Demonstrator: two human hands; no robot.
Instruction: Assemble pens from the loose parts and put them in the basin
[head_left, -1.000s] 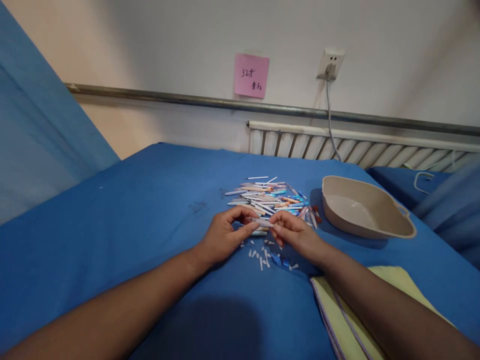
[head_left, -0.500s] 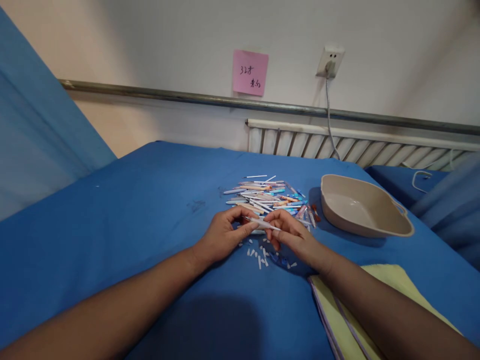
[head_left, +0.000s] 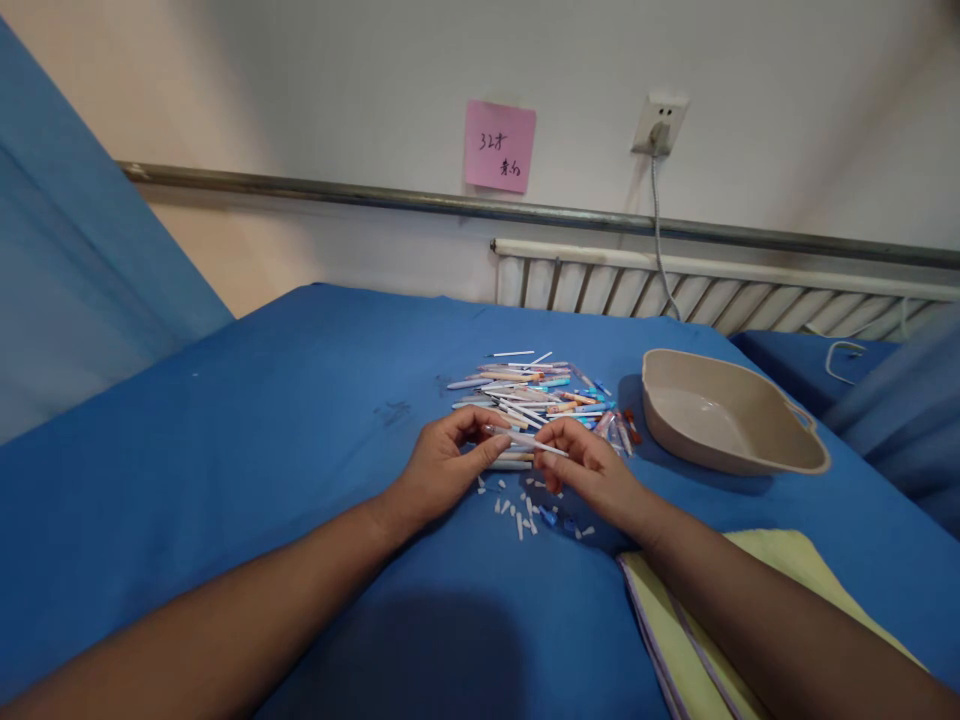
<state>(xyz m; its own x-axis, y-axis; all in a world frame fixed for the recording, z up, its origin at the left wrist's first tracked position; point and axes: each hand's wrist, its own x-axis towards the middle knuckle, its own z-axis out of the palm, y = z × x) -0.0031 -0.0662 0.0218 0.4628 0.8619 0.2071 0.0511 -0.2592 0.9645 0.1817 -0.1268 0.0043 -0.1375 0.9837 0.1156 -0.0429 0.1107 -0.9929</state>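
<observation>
Both hands meet over a blue cloth (head_left: pixel 300 430), just in front of a heap of pens and refills (head_left: pixel 536 392). My left hand (head_left: pixel 442 465) pinches one end of a thin white refill (head_left: pixel 529 440) between thumb and fingers. My right hand (head_left: pixel 589 468) pinches the same refill near its other end. Small white and blue caps (head_left: pixel 529 510) lie scattered on the cloth right below the hands.
A beige oval basin (head_left: pixel 731 415) stands to the right of the heap. A folded yellow cloth (head_left: pixel 712 640) lies under my right forearm. Behind run a white radiator (head_left: pixel 712 290), a metal rail, a pink note (head_left: pixel 500 146) and a wall socket with a cable.
The white refill now shows longer between the two hands, slid out to the right. Both hands stayed nearly in place.
</observation>
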